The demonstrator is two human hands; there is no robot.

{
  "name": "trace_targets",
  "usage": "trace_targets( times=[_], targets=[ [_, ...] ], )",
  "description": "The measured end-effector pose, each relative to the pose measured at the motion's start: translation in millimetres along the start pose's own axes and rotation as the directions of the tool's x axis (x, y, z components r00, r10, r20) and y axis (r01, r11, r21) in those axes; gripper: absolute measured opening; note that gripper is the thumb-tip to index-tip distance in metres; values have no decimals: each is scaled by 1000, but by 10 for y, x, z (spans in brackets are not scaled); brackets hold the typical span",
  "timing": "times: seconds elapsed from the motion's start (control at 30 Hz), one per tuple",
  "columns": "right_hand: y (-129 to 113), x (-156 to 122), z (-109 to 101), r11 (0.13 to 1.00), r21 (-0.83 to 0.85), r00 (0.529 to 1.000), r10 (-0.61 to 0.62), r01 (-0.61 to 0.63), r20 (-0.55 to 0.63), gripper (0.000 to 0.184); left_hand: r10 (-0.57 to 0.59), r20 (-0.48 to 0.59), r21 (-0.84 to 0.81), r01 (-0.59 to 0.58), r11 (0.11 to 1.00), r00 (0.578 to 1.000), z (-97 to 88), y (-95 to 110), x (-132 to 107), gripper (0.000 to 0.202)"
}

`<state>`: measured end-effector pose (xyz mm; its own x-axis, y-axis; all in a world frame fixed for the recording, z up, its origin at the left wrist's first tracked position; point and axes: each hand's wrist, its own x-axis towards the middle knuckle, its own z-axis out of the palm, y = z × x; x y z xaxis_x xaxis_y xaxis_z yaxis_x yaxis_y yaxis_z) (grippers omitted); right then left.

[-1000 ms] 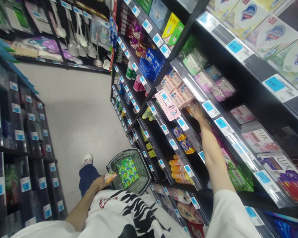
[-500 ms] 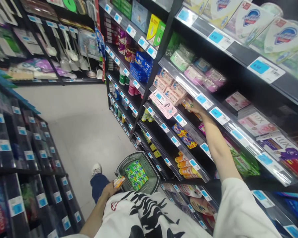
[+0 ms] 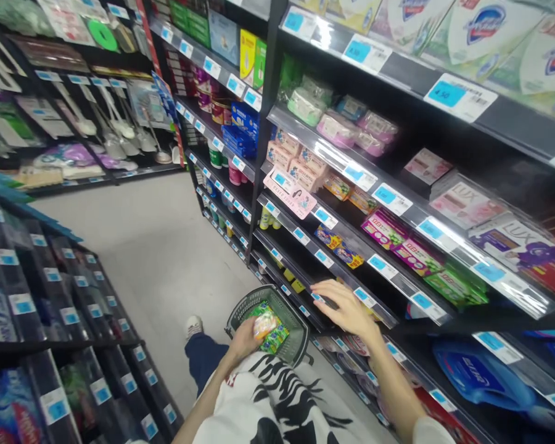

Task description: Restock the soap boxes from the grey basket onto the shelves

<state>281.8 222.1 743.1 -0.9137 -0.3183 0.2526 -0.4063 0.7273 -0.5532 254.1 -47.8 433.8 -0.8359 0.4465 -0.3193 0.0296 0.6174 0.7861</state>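
My left hand (image 3: 246,338) is closed round a small orange and white packet (image 3: 264,323), which looks like a wrapped soap bar. It is held over a grey-green shopping basket (image 3: 295,330). Inside the basket lie several green and yellow packs (image 3: 275,339). My right hand (image 3: 345,308) is in front of the lower shelves, fingers stretched out and holding nothing. Two similar orange packs (image 3: 337,186) lie on the middle shelf, beside stacked pink soap boxes (image 3: 296,159). Purple-pink boxes (image 3: 383,228) stand further right on that shelf.
Black shelving with price tags (image 3: 383,266) fills the right side. On the left stands another shelf unit (image 3: 50,290). Grey floor (image 3: 143,228) runs between them, with my shoe (image 3: 193,326) on it. Ladles and spatulas (image 3: 120,132) hang at the back.
My right hand has drawn back from the orange packs on the middle shelf, down towards the basket, without a pack. My left hand has brought its packet over the basket. The view has shifted.
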Motion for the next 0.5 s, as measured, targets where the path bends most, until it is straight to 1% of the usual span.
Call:
trace_targets(
  times=[0.03,0.07,0.1,0.13,0.17,0.2,0.23,0.27,0.3,0.33,0.4,0.47,0.5],
  targets=[
    [9,-151,160,991,96,988,108,-98,-111,18,42,-21,-68,-43,997,999,-60,198,24,64],
    [22,-288,327,959,213,948,234,-188,-215,15,66,-40,-145,-71,987,997,-132,400,40,68],
    [34,-412,496,904,343,883,364,-257,-296,14,85,-49,-236,-94,967,995,-213,600,51,70],
    [39,-522,663,830,471,804,486,-299,-344,15,108,-59,-342,-122,932,992,-299,795,58,73],
    [35,-616,820,744,588,730,588,-318,-349,17,155,-69,-468,-169,867,985,-384,981,62,77],
    [22,-694,958,654,682,678,665,-326,-313,20,228,-62,-609,-217,763,972,-464,1155,64,79],
    [1,-754,1073,572,748,658,711,-338,-247,24,303,-48,-739,-238,631,952,-535,1317,62,81],
    [-24,-797,1159,509,782,664,728,-360,-168,27,368,-48,-833,-240,499,929,-596,1467,56,84],
    [-50,-823,1216,473,789,688,720,-391,-91,30,408,-57,-894,-229,385,911,-646,1603,42,87],
    [-74,-836,1245,468,775,719,695,-424,-26,31,424,-74,-933,-212,289,903,-685,1727,19,90],
    [-114,-825,1239,522,713,773,633,-468,43,30,428,-101,-974,-178,143,898,-740,1932,-55,94],
    [-146,-775,1193,574,672,807,587,-468,62,29,434,-112,-990,-138,28,894,-768,2073,-152,93],
    [-161,-737,1169,579,674,818,571,-459,67,29,440,-112,-993,-117,-16,891,-772,2118,-200,92]
  ],
)
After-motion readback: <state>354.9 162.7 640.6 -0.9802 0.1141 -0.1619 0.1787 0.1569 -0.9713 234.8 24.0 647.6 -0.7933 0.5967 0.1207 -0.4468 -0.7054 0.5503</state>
